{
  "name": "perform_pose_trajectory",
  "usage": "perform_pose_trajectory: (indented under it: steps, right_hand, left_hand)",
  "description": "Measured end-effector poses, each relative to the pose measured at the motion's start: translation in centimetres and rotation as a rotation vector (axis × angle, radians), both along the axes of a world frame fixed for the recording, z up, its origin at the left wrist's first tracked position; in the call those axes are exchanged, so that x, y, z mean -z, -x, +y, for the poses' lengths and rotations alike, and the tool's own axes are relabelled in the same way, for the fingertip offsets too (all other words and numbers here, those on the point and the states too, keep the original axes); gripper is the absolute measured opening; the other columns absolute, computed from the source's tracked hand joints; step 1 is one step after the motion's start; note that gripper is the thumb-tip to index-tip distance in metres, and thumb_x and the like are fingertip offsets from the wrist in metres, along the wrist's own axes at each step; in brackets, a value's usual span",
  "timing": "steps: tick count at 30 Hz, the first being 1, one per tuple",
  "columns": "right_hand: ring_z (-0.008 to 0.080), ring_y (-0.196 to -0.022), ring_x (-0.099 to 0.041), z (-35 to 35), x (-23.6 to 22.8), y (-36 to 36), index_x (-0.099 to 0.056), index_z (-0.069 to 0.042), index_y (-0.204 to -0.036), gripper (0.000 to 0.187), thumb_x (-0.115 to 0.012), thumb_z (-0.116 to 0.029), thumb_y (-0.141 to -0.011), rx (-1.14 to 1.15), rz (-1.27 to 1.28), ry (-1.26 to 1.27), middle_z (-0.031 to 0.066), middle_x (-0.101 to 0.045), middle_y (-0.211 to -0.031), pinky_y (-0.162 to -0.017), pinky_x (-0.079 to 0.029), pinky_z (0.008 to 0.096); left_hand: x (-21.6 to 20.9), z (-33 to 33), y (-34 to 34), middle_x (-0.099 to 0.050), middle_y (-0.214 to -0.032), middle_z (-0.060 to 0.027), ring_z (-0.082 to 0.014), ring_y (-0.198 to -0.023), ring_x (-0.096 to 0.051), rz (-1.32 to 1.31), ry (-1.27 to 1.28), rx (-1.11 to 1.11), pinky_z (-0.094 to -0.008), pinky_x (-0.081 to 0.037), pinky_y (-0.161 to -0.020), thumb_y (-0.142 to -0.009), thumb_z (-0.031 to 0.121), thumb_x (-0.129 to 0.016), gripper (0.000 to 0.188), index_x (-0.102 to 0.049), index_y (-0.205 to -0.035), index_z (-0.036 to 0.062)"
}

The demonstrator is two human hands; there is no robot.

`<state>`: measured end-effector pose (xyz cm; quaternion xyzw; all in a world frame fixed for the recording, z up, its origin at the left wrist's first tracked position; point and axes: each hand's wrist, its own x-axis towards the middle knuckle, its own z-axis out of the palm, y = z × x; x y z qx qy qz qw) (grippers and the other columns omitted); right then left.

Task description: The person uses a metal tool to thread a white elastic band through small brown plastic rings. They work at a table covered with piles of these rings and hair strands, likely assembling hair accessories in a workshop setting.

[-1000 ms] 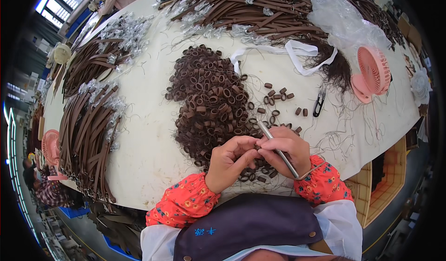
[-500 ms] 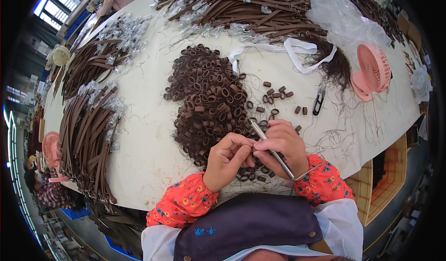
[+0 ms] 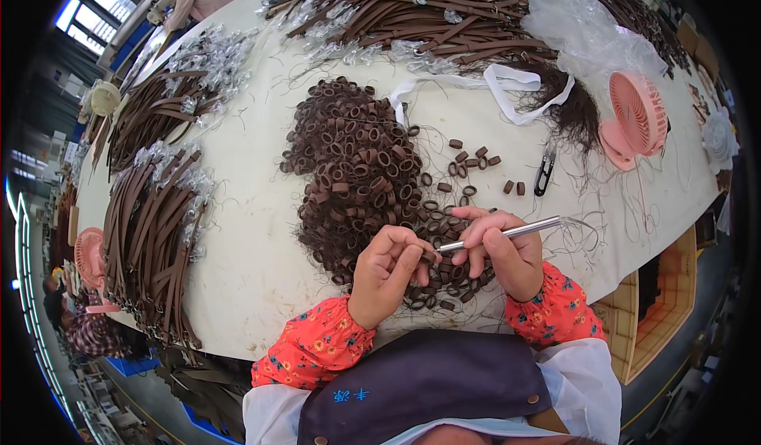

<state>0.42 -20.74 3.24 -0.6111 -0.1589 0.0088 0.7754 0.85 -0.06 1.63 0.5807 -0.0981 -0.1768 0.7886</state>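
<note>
Surface: pale worktable (image 3: 254,231)
Centre: heap of brown loops (image 3: 357,168)
Left edge: brown straps (image 3: 151,223)
Far edge: strap pile (image 3: 428,17)
Right edge: pink fan (image 3: 634,116), black snips (image 3: 544,174)

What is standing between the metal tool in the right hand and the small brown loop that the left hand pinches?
Nothing visible. The metal tool in the right hand runs with its tip right up to the fingertips of the left hand, where the small brown loop is pinched. The loop pile lies behind them.
</note>
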Motion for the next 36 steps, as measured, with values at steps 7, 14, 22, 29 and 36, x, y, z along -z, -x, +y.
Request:
perform_pose_trajectory:
  steps: [7,14,22,29,36]
  right_hand:
    - [0.0111,-0.070,-0.064,0.0,-0.1,-0.1,-0.061,-0.004,-0.093,0.024,-0.045,-0.020,-0.101,-0.027,-0.007,0.029,-0.0003,-0.060,-0.060,-0.110,-0.032,0.0475]
    - [0.0108,-0.070,-0.064,-0.1,-0.1,-0.1,-0.061,-0.004,-0.093,0.024,-0.045,-0.020,-0.101,-0.029,-0.016,0.045,-0.0009,-0.059,-0.060,-0.109,-0.032,0.0468]
    - [0.0112,-0.071,-0.063,0.0,0.0,-0.1,-0.061,-0.004,-0.095,0.021,-0.048,-0.020,-0.100,-0.001,-0.061,0.067,-0.0006,-0.061,-0.063,-0.106,-0.035,0.0463]
    - [0.0259,-0.077,-0.061,1.3,-0.1,-0.7,-0.058,-0.009,-0.107,0.034,-0.073,-0.006,-0.077,0.178,-0.527,0.620,0.0029,-0.064,-0.086,-0.087,-0.046,0.0403]
    - [0.0244,-0.078,-0.064,1.7,0.4,-0.6,-0.059,-0.007,-0.106,0.024,-0.067,-0.005,-0.083,0.198,-0.536,0.576,0.0036,-0.064,-0.081,-0.094,-0.045,0.0395]
  left_hand:
    - [0.1,0.0,0.1,-0.065,-0.096,-0.0101,-0.0070,-0.068,-0.057,0.004,0.018,-0.005,-0.0197,-0.046,-0.062,-0.102,0.007,-0.045,0.008,-0.049,-0.105,0.0012]
    - [0.2,0.1,0.0,-0.065,-0.096,-0.0098,-0.0070,-0.068,-0.057,0.003,0.006,0.001,-0.0196,-0.046,-0.061,-0.102,0.008,-0.045,0.008,-0.049,-0.105,0.0014]
    - [0.2,0.0,0.0,-0.066,-0.096,-0.0113,-0.0084,-0.067,-0.060,-0.003,0.004,-0.007,-0.0192,-0.046,-0.060,-0.101,0.008,-0.047,0.007,-0.049,-0.105,0.0031]
    - [0.2,-0.3,0.3,-0.067,-0.097,-0.0104,-0.0081,-0.072,-0.061,-0.059,-0.056,-0.031,-0.0207,-0.048,-0.063,-0.102,0.010,-0.047,0.010,-0.049,-0.107,0.0011]
    - [0.8,-0.3,0.2,-0.065,-0.092,-0.0089,-0.0082,-0.069,-0.059,-0.013,0.006,-0.043,-0.0207,-0.047,-0.062,-0.103,0.012,-0.046,0.012,-0.047,-0.106,0.0014]
